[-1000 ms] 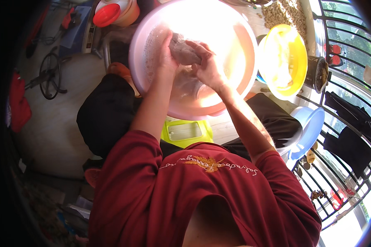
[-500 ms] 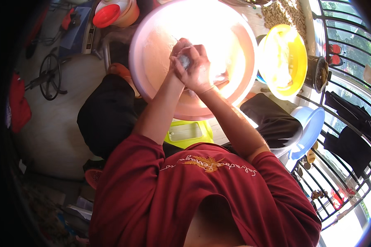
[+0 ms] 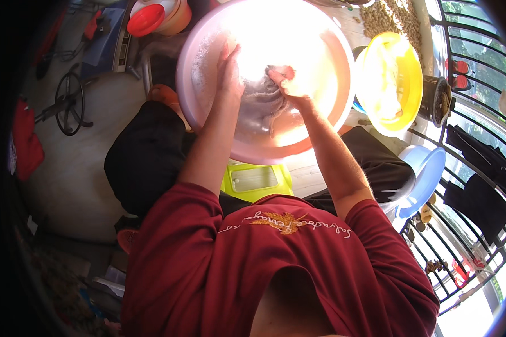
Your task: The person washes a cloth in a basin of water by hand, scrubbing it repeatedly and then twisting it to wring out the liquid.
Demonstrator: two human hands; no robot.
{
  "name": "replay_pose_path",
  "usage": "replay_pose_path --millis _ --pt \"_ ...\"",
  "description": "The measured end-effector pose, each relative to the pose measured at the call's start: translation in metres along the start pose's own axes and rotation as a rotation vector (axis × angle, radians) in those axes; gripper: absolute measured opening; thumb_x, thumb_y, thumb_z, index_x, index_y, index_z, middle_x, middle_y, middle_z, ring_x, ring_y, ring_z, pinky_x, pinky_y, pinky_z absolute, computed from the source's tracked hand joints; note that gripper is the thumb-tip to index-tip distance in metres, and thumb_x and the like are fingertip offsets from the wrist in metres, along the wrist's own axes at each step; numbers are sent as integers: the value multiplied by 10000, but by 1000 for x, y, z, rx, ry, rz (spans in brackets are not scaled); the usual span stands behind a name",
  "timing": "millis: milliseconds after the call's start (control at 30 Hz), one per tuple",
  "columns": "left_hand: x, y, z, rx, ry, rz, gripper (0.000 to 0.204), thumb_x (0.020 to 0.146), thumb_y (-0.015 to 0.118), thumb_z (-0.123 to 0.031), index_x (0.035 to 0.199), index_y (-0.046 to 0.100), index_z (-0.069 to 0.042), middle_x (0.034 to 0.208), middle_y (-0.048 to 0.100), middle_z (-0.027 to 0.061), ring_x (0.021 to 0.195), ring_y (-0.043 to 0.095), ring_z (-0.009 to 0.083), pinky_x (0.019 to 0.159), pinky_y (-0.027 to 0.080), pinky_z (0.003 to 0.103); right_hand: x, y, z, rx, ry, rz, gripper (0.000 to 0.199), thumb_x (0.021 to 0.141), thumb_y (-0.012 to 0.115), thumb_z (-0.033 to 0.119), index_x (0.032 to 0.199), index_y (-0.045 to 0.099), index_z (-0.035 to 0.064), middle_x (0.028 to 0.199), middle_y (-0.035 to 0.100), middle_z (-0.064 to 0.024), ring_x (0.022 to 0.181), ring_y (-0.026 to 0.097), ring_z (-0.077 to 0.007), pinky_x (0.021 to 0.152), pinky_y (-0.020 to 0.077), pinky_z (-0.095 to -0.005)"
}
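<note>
While the person sits low with knees spread, a yellow-green stool (image 3: 257, 181) shows between the black trouser legs, just below the pink basin (image 3: 192, 106), so the seat keeps both arms in easy reach of the wash water. Both forearms run up from the red shirt into the basin. Left hand (image 3: 229, 73) lies on the left side of the wet cloth (image 3: 261, 106), fingers extended and pressed flat against it rather than curled, likely pinning the fabric against the basin wall. Right hand (image 3: 287, 87) sits at the upper right of the same cloth, fingers closed, pinching a bunched fold (a reddish bit shows at the fingertips, cannot tell if it is part of the cloth). Cloth itself is grey, soaked, heaped in the basin centre between the two hands, suds along the left inner wall. Sun glare blows out the far half of the basin, so the water level there is unreadable. Further right, a yellow basin (image 3: 402, 62) holds a pale item, just beside the pink one. A blue basin (image 3: 427, 174) rests near the right knee by the black railing (image 3: 478, 101), where dark garments (image 3: 478, 185) hang. Far left top: a red-lidded container (image 3: 152, 17), floor beyond.
</note>
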State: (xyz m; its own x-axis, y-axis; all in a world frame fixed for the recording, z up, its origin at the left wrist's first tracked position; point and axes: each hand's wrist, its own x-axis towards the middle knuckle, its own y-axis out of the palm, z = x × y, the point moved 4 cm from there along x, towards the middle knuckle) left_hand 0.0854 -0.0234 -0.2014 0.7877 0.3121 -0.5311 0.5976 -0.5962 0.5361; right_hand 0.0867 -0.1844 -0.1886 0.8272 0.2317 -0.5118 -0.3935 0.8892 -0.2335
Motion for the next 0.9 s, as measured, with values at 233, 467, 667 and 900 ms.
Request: replay_pose_path --millis 233,467,667,900 --pt "-8 9 3 -154 -342 -8 393 855 583 -318 1134 523 -47 1084 571 92 1018 533 218 885 422 360 -28 11 34 62 -273 -222 90 828 573 21 901 622 5 688 541 -20 587 472 -67 510 380 -207" --pt "-12 4 17 -111 -216 368 315 857 520 -350 1028 547 -86 994 557 50 902 543 155 787 452 282 -117 56 116 -432 -842 -228 230 705 679 125 931 653 153 1061 532 -70 908 566 -254 640 519 -346" --pt "-39 18 12 -166 -251 169 199 849 474 -306 877 501 -111 816 457 9 763 459 124 689 412 270 -90 57 111 -504 -821 -347 198 713 712 172 866 623 82 933 544 -91 823 568 -283 673 492 -380" --pt "-29 19 36 -311 -365 -103 196 819 418 -210 737 493 -49 788 541 101 737 545 210 646 472 320 -20 25 61 -281 -491 -419 298 822 607 304 814 564 9 683 535 -178 718 571 -306 676 447 -397"
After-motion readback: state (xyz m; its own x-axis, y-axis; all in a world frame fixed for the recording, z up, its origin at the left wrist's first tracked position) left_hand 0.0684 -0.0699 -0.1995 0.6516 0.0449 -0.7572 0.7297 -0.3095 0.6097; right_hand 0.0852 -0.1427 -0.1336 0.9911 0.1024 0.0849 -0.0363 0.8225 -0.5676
